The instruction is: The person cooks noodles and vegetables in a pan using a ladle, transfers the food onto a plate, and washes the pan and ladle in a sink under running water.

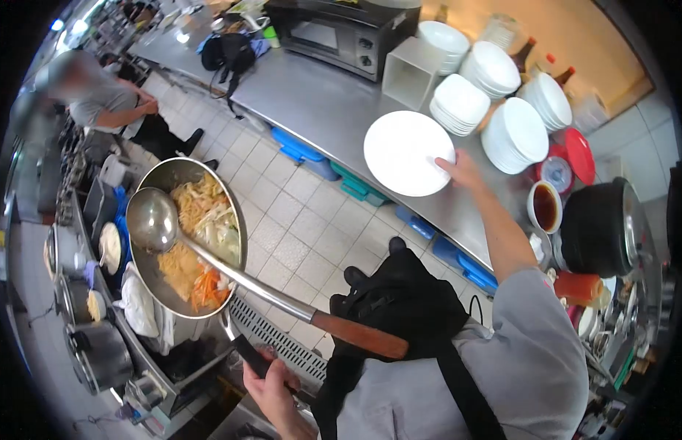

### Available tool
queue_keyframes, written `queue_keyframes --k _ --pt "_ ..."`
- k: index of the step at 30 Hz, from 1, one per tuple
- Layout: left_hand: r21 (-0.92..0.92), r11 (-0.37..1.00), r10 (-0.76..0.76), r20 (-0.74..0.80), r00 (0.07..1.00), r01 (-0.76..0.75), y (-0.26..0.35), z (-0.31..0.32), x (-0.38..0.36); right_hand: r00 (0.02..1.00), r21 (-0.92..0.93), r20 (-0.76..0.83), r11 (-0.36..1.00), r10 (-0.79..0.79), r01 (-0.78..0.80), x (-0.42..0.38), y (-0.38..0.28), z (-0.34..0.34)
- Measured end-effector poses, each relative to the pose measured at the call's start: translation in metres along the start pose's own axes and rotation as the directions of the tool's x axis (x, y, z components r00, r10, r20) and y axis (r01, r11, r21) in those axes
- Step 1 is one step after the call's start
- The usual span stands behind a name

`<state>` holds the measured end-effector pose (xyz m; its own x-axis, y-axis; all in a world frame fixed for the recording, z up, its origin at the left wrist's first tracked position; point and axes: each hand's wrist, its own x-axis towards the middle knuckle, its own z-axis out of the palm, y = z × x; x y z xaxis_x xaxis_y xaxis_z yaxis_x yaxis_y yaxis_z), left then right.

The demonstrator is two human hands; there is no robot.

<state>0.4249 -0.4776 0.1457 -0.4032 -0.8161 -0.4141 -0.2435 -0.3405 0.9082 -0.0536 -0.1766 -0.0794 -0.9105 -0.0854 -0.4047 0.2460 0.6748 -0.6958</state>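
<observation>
My left hand (273, 392) is closed round the black handle (251, 355) of a frying pan (242, 220). In the pan lie noodles (191, 205), pale sliced vegetables and shredded carrot (207, 291) in separate heaps. A large steel ladle (152, 218) rests bowl-down at the pan's far left, its wooden-ended handle (359, 335) sticking out over the rim toward my apron. My right arm reaches to the counter, and my right hand (462, 170) grips the right rim of a round white plate (405, 154), thumb on top. The plate overlaps the counter's front edge in this view.
Stacked white bowls and plates (513, 136) stand on the steel counter (319, 95) beyond my right hand, beside a bowl of dark sauce (545, 207) and a black cooker (594, 227). An oven (341, 37) sits farther back. Another person (117, 106) leans at the left; pots (99, 356) line that side.
</observation>
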Motion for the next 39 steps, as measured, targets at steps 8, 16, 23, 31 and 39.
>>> queue_keyframes --k 8,16,23,31,39 --pt "0.101 0.995 0.005 -0.049 0.999 0.0 0.0 0.016 -0.007 0.999 0.01 -0.024 0.999 -0.033 0.033 0.032 0.012 0.008" --pt "0.103 0.994 0.045 -0.067 0.997 -0.037 -0.003 0.016 -0.003 0.995 0.045 0.079 0.998 -0.054 0.051 0.033 0.019 0.0" --pt "0.099 0.995 0.018 0.006 1.0 -0.018 0.001 0.009 0.002 0.988 0.278 0.149 0.958 0.028 -0.069 -0.018 0.01 0.002" --pt "0.068 0.997 0.034 0.044 0.998 -0.037 -0.007 -0.005 0.012 0.994 0.202 0.098 0.977 0.046 -0.065 -0.044 -0.002 0.0" --pt "0.108 0.994 0.016 0.05 0.999 -0.022 0.0 -0.013 0.021 1.0 0.026 -0.001 1.0 -0.015 0.015 -0.028 -0.017 0.013"
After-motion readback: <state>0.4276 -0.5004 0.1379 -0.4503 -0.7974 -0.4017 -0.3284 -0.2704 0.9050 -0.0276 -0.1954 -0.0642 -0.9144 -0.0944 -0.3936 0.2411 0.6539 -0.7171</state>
